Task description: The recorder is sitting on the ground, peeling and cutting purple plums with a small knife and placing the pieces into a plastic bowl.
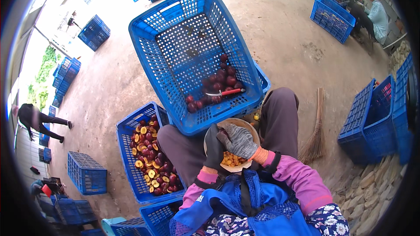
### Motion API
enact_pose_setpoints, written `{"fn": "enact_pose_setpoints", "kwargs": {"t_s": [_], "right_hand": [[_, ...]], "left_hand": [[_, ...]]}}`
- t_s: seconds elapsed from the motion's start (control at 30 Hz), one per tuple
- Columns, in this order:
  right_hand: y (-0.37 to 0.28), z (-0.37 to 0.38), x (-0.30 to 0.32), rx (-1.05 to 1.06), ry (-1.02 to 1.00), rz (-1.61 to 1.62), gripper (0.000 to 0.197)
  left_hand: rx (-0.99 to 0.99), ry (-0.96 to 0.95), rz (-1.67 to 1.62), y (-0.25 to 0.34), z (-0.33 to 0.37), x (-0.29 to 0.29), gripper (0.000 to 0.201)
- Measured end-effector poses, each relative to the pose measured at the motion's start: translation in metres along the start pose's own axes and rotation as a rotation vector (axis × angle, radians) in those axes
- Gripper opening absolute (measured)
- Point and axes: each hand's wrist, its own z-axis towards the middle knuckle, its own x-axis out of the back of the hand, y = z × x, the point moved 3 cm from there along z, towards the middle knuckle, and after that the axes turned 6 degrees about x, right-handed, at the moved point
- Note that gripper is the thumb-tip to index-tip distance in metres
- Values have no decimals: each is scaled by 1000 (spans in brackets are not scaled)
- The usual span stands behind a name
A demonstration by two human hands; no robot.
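My left hand (214, 147), in a black glove, and my right hand (240, 141), in a grey knitted glove, are closed together around a dark red plum (225, 133), mostly hidden by the fingers. Below them, between my knees, sits a pale round bowl (256, 136) with orange plum pits or scraps (232, 160) in it. Just beyond, a tilted blue crate (146, 57) has whole dark plums (222, 78) gathered at its near end. Across those plums lies a small curved knife (225, 92) with a red handle. Halved plums (152, 157) with yellow flesh fill another crate (124, 155) by my left knee.
A straw broom (318, 126) lies right of my knee. Stacked blue crates (367, 122) stand at the right, another crate (87, 172) at the left. One person (376, 17) sits far right beside a crate (332, 17); another person (37, 120) bends over at the left.
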Motion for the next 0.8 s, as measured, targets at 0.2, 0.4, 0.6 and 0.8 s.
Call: {"fn": "enact_pose_setpoints", "kwargs": {"t_s": [0.2, 0.4, 0.6, 0.8], "right_hand": [[15, -11, -8, 210, 106, -342, 30], [73, -47, -68, 138, 11, -463, 40], [70, -51, -70, 32, -573, -768, 46], [98, -49, -93, -624, -402, 139, 44]], "left_hand": [[202, 200, -297, 20, -3, -15, 22], [-83, 192, 9, -9, -4, -39, 15], [0, 62, -59, -17, 0, -53, 19], [-87, -66, 122, -13, 13, -59, 24]]}}
